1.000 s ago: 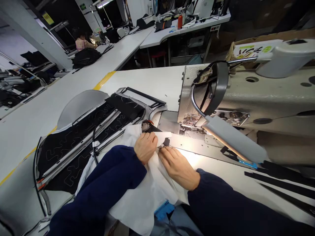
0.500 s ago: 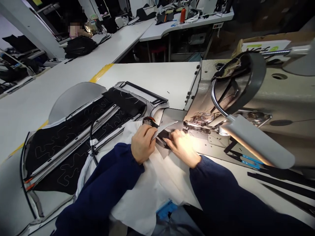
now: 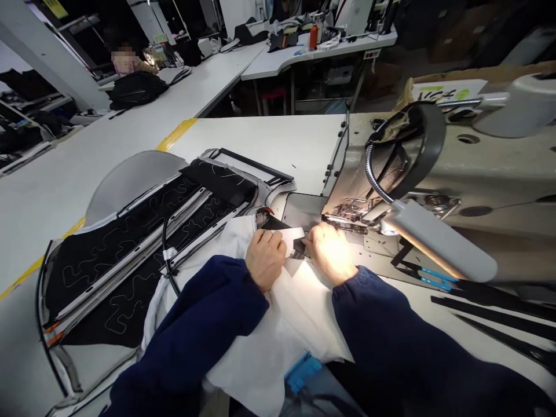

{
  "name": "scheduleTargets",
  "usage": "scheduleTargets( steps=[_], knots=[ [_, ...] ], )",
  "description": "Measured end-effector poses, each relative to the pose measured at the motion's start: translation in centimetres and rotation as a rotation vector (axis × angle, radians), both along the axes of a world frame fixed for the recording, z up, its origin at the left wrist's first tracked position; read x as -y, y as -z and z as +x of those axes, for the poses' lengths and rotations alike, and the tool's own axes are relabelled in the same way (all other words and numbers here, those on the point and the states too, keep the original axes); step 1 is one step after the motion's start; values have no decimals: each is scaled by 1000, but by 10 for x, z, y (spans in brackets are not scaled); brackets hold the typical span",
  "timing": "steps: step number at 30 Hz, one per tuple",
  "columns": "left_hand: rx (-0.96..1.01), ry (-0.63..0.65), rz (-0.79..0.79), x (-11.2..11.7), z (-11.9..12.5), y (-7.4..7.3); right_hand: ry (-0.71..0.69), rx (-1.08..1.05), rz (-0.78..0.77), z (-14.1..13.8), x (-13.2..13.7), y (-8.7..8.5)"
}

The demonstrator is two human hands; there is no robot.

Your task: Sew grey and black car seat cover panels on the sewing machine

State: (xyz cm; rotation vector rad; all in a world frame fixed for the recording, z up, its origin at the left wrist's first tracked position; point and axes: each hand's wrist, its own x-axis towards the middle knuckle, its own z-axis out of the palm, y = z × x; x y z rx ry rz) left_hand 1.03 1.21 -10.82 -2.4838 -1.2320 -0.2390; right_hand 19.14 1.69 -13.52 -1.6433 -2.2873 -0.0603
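My left hand (image 3: pixel 267 259) is closed in a pinch on a pale fabric strip (image 3: pixel 293 233), whose end sticks out to the right. Just beside the sewing machine's presser foot area (image 3: pixel 347 221), my right hand (image 3: pixel 329 253) is closed on the edge of dark fabric (image 3: pixel 299 247), its fingertips partly hidden and glaring under the lamp. White fabric (image 3: pixel 278 324) hangs below both hands over the table's front. It joins a large seat cover piece (image 3: pixel 130 260) with black stitched panels and pale trim, spread out to my left.
A lit lamp (image 3: pixel 441 240) on a flexible neck sits over the machine bed. Blue-handled scissors (image 3: pixel 436 280) and black strips (image 3: pixel 490 315) lie at the right. Further off are another worktable (image 3: pixel 278 66), an orange-red bottle (image 3: pixel 313 37) and a person (image 3: pixel 125 61).
Both hands have shifted right, closer to the machine. The pale strip, raised at an angle before, now lies flatter and shows its broad face. The camera view has shifted slightly.
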Motion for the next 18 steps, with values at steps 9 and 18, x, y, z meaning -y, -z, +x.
scheduleTargets(
  steps=[9, 18],
  knots=[
    [99, 112, -20, -2, 5, 2, -524, -279, 28, -11, 55, 1],
    [103, 200, -43, -8, 4, 5, -573, -178, 4, -20, 50, 2]
  ],
)
